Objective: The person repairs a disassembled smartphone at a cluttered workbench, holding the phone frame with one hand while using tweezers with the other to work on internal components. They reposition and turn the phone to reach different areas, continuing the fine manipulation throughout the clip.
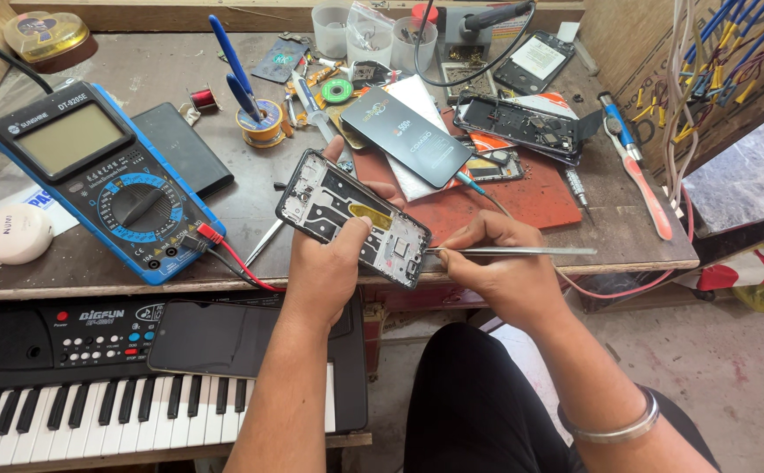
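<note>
At the near edge of the workbench [75, 280], centre of the scene: one opened phone frame [353, 218], back cover off, dark inner plates and a yellow patch exposed, held tilted above the bench edge.

Left hand [325, 271]: fingers wrapped round the frame from below, thumb pressed across its face, fingertips showing at the far edge.

Right hand [496, 263]: fingers pinched narrow on metal tweezers [509, 251], which lie level; their working end meets the right end of the frame, though the exact contact point is too small to make out. A metal bangle [614, 429] sits on that wrist.

Left of the frame: blue digital multimeter [106, 180] with red and black leads plugged in, flat on the bench; a white round case [16, 233] at its left.

Far of the frame: red work mat [522, 203] bearing a second stripped phone [522, 125]; a dark flat packet [404, 136] propped just beyond the left hand; a solder spool [262, 123]; blue-handled pliers [231, 66].

Near left, below the bench: small electronic keyboard [93, 412] with a dark phone [215, 337] lying face up across it.

Right: orange-handled tool [649, 197] near the bench edge.
</note>
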